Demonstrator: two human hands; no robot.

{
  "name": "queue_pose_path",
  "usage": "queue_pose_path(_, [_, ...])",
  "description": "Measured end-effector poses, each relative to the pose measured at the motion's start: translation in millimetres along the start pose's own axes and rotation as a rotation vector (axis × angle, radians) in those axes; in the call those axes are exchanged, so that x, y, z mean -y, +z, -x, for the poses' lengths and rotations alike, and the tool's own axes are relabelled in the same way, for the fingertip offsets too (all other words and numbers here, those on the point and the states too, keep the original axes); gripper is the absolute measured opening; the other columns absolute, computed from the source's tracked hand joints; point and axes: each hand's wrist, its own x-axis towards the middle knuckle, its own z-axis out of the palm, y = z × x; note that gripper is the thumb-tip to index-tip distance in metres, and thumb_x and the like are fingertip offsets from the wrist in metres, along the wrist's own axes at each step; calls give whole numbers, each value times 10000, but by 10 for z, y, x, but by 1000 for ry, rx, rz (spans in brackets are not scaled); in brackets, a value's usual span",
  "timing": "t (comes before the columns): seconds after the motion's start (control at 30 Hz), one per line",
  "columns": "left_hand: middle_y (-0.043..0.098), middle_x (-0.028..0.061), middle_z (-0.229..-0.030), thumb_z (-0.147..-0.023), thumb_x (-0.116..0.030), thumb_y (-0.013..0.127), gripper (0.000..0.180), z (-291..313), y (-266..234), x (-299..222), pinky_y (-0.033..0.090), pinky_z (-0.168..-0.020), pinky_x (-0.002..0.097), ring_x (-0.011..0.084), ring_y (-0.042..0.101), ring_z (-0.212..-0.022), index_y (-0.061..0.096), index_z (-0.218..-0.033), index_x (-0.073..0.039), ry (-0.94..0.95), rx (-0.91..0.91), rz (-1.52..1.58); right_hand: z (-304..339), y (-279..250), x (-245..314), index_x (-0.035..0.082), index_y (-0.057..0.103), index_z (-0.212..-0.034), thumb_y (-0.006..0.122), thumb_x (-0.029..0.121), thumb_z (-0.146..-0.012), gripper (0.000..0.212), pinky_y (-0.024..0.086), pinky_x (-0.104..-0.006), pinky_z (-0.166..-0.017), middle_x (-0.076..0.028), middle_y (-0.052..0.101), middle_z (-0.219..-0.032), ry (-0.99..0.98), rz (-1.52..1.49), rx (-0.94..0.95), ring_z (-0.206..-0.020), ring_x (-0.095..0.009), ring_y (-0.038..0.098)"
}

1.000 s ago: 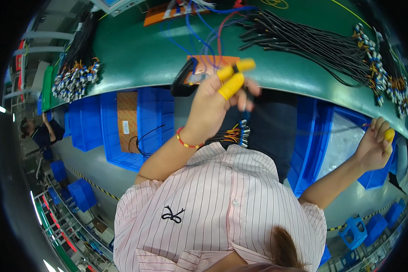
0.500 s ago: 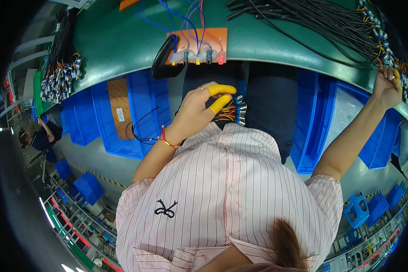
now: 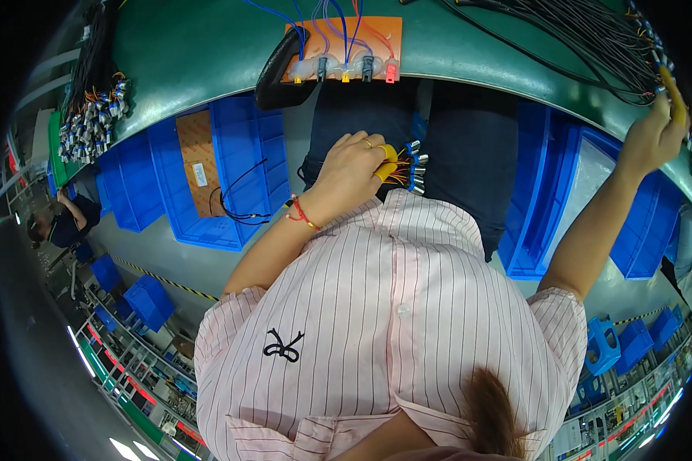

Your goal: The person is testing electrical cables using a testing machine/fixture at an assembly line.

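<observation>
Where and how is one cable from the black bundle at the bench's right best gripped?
Probably just behind its metal connector, pinched by the right hand from the near edge of the bench. The black cables are long and thin, and their connector ends gather at the right, close to that hand.

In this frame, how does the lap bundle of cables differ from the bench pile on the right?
Place: the lap bundle lies on the person's dark trousers; the bench pile lies on the green bench.
Size: the lap bundle looks much smaller than the bench pile.
Cover: the left hand hides part of the lap bundle, while the bench pile's long black cables show, the right hand being at its connector end.
Both have silver connectors.
</observation>
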Motion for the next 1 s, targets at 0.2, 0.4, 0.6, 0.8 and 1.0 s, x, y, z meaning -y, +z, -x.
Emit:
queue_pose_path(0.2, [615, 78, -845, -803, -27, 662, 160, 8, -161, -87, 469, -665, 314, 218, 594, -745, 688, -961, -20, -12, -114, 360, 1117, 18, 1411, 60, 608, -1144, 625, 156, -816, 342, 411, -419, -918, -120, 608, -1058, -200, -561, 877, -1013, -312, 555])
queue_pose_path(0.4, [598, 54, -818, -865, -45, 636, 199, 77, -473, -163, 429, -638, 244, 122, 554, -720, 677, -1059, -22, -79, -132, 653, 1459, -90, 1365, 20, 607, -1135, 600, 164, -899, 277, 500, -333, -731, -69, 619, -865, 657, -931, 1179, -774, -157, 599])
queue_pose_path(0.6, [635, 35, -881, -878, -47, 632, 240, 271, -573, 229, 426, -670, 212, 86, 547, -745, 664, -1113, -11, -147, -325, 585, 1019, -473, 168, -38, 569, -1074, 588, 141, -914, 241, 457, -310, -792, 4, 480, -706, 1082, -1617, 55, -628, -115, 444])
queue_pose_path(0.8, [650, 86, -992, -874, -60, 646, 268, 219, -425, 136, 489, -752, 288, 157, 584, -837, 614, -1124, 29, -170, -447, 1374, 758, -660, 92, -40, 513, -1054, 558, 101, -914, 203, 402, -342, -820, -46, 425, -784, 1126, -1673, -386, -765, -150, 403])
queue_pose_path(1.0, [602, 127, -1099, -954, -195, 550, 341, 97, -271, -2, 476, -791, 314, 187, 554, -945, 535, -1259, -43, 0, -393, 2064, 957, -715, -45, -34, 458, -1045, 557, 97, -787, 305, 279, -330, -660, -44, 315, -748, 1222, -1891, -102, -693, -164, 291])
